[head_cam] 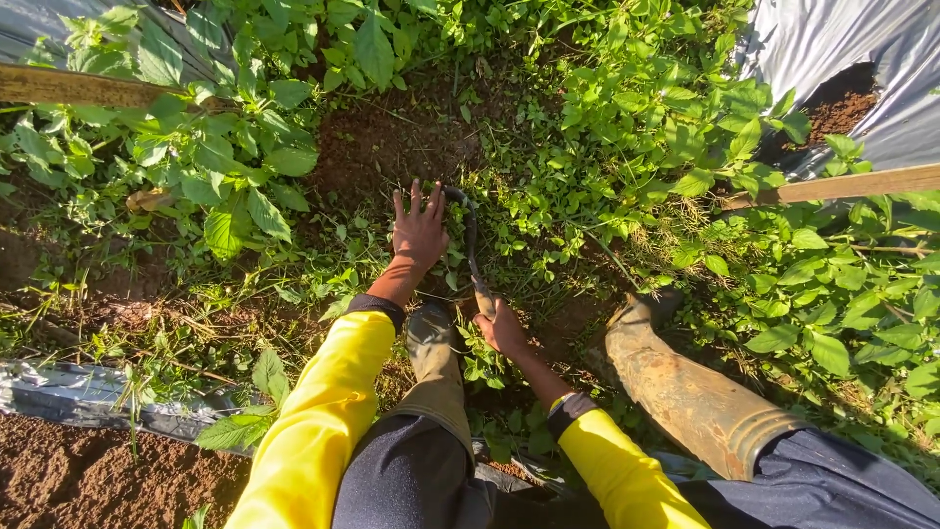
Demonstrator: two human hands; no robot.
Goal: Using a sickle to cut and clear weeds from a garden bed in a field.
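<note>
The left hand (419, 231) lies spread, fingers splayed, on low weeds (509, 211) — the right hand (501, 328) grips a sickle (471, 245), its blade hooked beside the fingers. 1 soil patch (392, 142) is bared; thick growth remains around.

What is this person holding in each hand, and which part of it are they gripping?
The right hand grips a sickle by its handle, the curved blade pointing into the weeds. The left hand holds nothing; it is spread open on them.
</note>
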